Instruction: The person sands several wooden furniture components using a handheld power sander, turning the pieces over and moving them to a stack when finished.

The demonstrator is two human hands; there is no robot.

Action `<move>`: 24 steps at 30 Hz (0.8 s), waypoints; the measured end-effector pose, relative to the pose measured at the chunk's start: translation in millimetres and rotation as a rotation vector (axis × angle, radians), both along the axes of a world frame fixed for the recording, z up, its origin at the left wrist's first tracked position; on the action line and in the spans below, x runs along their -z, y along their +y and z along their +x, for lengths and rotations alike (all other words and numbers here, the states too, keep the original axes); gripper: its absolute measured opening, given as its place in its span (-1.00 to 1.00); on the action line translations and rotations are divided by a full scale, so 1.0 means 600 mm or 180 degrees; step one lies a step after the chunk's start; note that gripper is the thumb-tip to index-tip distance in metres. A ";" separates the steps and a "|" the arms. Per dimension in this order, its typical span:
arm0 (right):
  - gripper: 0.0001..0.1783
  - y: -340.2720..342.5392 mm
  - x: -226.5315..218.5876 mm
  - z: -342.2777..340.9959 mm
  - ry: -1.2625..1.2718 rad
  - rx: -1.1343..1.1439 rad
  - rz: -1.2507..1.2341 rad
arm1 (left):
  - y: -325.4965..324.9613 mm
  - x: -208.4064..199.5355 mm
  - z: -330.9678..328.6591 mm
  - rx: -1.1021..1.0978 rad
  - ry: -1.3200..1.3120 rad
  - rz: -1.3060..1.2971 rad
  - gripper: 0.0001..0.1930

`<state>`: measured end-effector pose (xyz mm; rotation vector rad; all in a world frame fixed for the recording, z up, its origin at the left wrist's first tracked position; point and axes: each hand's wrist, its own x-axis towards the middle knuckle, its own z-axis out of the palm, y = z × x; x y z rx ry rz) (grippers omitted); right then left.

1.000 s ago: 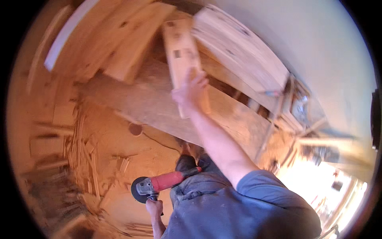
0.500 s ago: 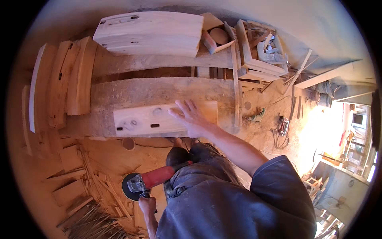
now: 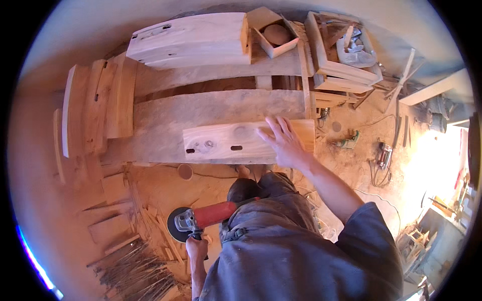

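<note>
My left hand (image 3: 197,248) is closed around the side handle of a red angle grinder (image 3: 213,214) with a round disc, held low beside my left thigh. The grinder's body points back toward my waist. My right hand (image 3: 286,143) lies with fingers spread on a pale wooden board (image 3: 216,143) near its right half. That board has dark slots and knots, and lies along the near edge of the workbench (image 3: 165,118). Its right end reaches the bench's right end.
A stack of pale boards (image 3: 191,42) and an open box with round discs (image 3: 276,35) sit at the back. Curved boards (image 3: 95,108) stand at left. Wooden drawers (image 3: 346,75) are at far right. A green drill (image 3: 348,140), another power tool (image 3: 384,155) and wood offcuts (image 3: 133,271) lie on the floor.
The board under my right hand has slid to the right along the bench, the hand going with it. My left hand still grips the grinder. The whole view has shifted slightly.
</note>
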<state>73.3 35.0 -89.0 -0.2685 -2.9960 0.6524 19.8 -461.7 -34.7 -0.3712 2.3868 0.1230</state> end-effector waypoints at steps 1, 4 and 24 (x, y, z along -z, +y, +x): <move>-0.10 -0.033 0.006 0.008 0.0307 0.0202 -0.0120 | 0.009 -0.014 -0.004 0.0050 -0.0012 0.0043 -0.80; -0.25 -0.161 0.030 0.036 0.0638 -0.0054 -0.0966 | 0.044 -0.057 -0.009 0.0191 -0.0053 -0.0053 -0.79; -0.42 -0.151 -0.067 0.117 -0.1512 0.1411 -0.3063 | 0.379 -0.130 -0.242 0.2688 -0.0177 0.1396 -0.77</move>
